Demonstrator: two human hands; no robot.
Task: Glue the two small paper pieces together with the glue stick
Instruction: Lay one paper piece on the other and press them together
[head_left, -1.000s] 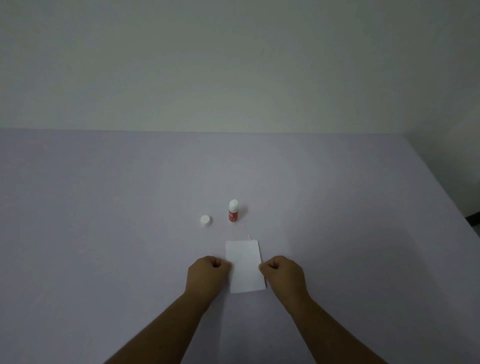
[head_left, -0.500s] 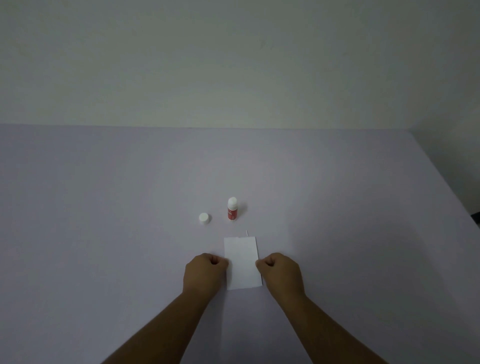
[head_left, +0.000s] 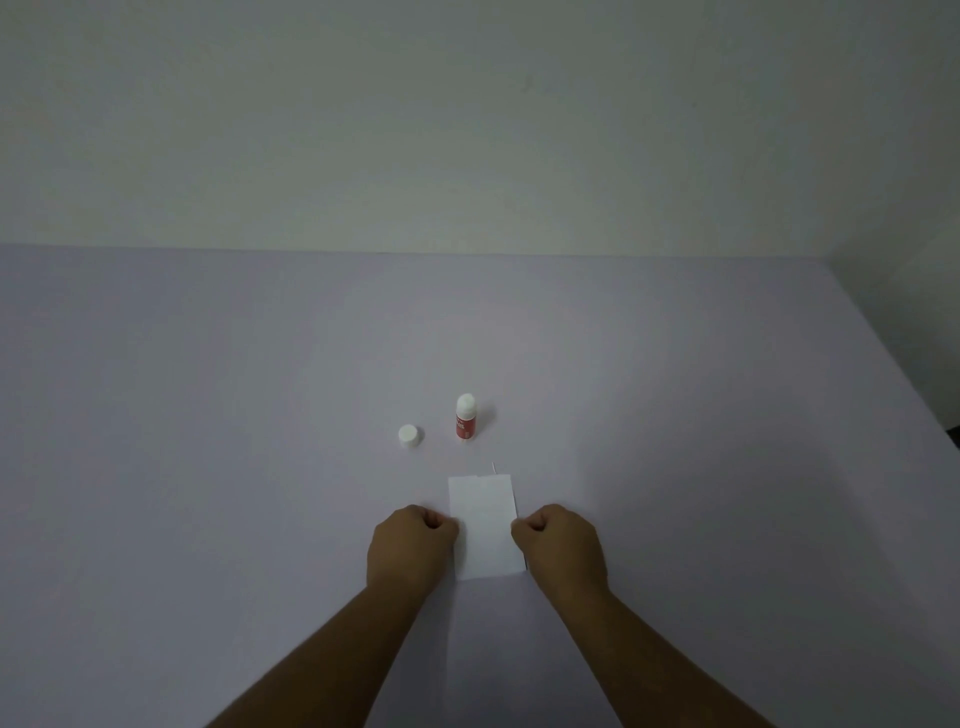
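Two white paper pieces (head_left: 484, 525) lie stacked on the lilac table, the lower one showing only as a thin sliver at the top right. My left hand (head_left: 410, 551) is curled in a fist against the stack's left edge, thumb and finger at the paper. My right hand (head_left: 558, 551) is curled the same way on the right edge. Beyond the paper the red glue stick (head_left: 465, 419) stands upright with its white tip uncovered. Its white cap (head_left: 409, 435) sits to its left.
The lilac table (head_left: 208, 415) runs back to a pale wall. Its right edge (head_left: 893, 364) slants toward me, with dark floor beyond it.
Both fists stay at the paper's two edges. The view has tilted slightly, so everything sits a little higher in the picture.
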